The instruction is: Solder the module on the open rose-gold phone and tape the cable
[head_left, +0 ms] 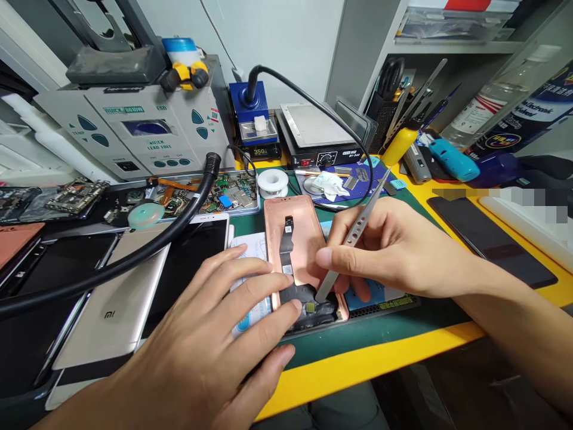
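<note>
A pair of metal tweezers is pinched in my right hand, pointed end up. Its broad end touches the black, wrinkled part at the near end of a rose-gold phone housing. My left hand lies over the housing's left side with fingers spread, fingertips on or just above the black part and the housing edge. A black flex cable with a connector runs up inside the housing. A small yellowish square shows on the black part. The left hand hides the housing's lower left edge.
A thick black hose crosses over phones and a gold phone back at left. Circuit boards, a solder spool and a hot plate stand behind. A dark phone lies at right. The yellow table edge runs in front.
</note>
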`<state>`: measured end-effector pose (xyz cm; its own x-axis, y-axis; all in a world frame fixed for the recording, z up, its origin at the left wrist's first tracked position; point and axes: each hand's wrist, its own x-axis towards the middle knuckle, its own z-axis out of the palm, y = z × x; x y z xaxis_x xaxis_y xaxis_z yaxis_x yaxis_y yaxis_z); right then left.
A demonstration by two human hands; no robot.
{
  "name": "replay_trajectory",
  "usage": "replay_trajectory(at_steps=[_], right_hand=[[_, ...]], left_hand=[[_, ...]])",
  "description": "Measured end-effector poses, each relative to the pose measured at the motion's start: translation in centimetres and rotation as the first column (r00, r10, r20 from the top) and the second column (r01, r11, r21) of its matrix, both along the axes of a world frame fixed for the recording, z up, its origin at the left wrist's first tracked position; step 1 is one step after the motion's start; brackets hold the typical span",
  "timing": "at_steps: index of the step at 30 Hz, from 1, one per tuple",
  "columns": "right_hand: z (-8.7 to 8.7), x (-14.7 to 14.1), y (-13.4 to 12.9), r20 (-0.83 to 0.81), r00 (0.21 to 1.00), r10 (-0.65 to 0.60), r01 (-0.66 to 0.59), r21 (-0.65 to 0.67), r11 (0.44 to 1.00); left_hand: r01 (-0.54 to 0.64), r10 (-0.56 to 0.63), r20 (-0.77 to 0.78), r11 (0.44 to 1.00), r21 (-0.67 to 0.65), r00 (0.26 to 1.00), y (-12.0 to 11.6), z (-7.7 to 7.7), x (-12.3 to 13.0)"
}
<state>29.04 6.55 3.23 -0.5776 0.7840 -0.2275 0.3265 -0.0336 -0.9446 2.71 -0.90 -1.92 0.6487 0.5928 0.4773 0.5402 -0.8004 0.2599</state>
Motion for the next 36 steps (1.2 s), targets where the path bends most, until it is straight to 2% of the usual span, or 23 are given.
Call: replay_trajectory(at_steps=[13, 18, 28, 36], right_hand=[[-0.03, 0.3, 0.12, -0.01, 1.0, 0.02, -0.02, -0.017, 1.0], [0.08, 0.2, 0.23, 0.041, 0.998, 0.051, -0.051, 0.007, 0.999], [-0.26, 0.12, 0.38, -0.014, 1.0, 0.002, -0.001, 0.059, 0.998], [-0.19, -0.14, 0.19, -0.029, 1.0, -0.011, 0.012, 0.018, 1.0]], left_hand=[[0.007, -0.008, -0.015, 1.0, -0.01, 1.0, -0.1, -0.01, -0.03], [0.011, -0.011, -0.011, 1.0, -0.023, 1.0, -0.16, 0.01, -0.14], [0.021, -0.021, -0.01, 1.0, -0.007, 1.0, -0.35, -0.08, -0.18], [0.014, -0.015, -0.009, 1.0, -0.008, 1.0, -0.11, -0.12, -0.06]])
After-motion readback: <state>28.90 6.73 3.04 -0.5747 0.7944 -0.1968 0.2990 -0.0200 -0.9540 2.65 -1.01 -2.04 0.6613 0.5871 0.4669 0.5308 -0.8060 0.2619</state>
